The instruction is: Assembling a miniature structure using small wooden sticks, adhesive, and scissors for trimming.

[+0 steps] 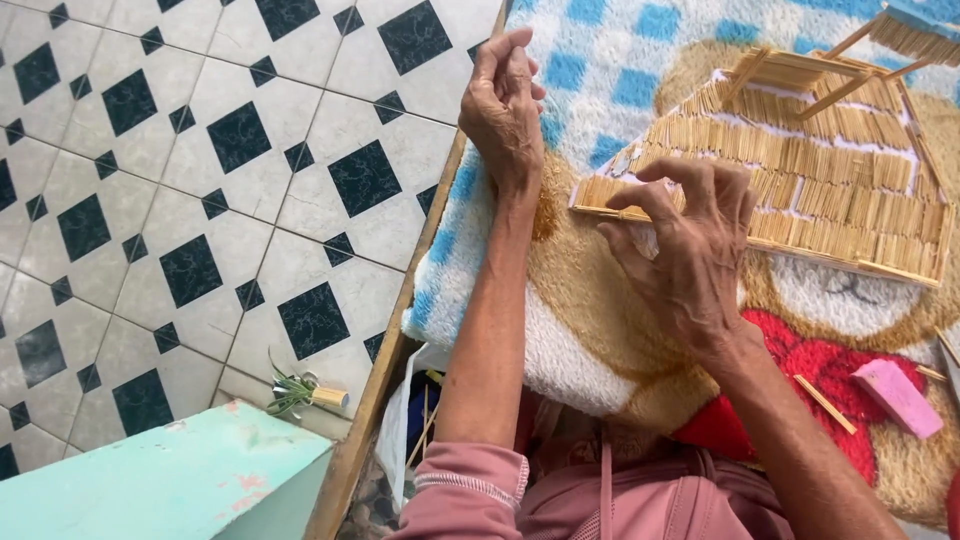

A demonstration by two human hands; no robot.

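Note:
A small model roof (pixel 820 180) made of rows of short wooden sticks lies on a fluffy blanket (pixel 600 70) with a bear picture. My right hand (pixel 690 250) is at the roof's lower left corner, fingertips pinching a thin stick against the edge. My left hand (pixel 503 100) is raised over the blanket's left border, fingers loosely curled together, and nothing shows in it. It sits apart from the roof, to its left.
A pink block (pixel 897 395) and a loose wooden stick (pixel 824 403) lie on the blanket at the right. A tiled floor (pixel 200 180) is at the left, with a pale green box (pixel 170 475) and a small bundle with green strands (pixel 305 393).

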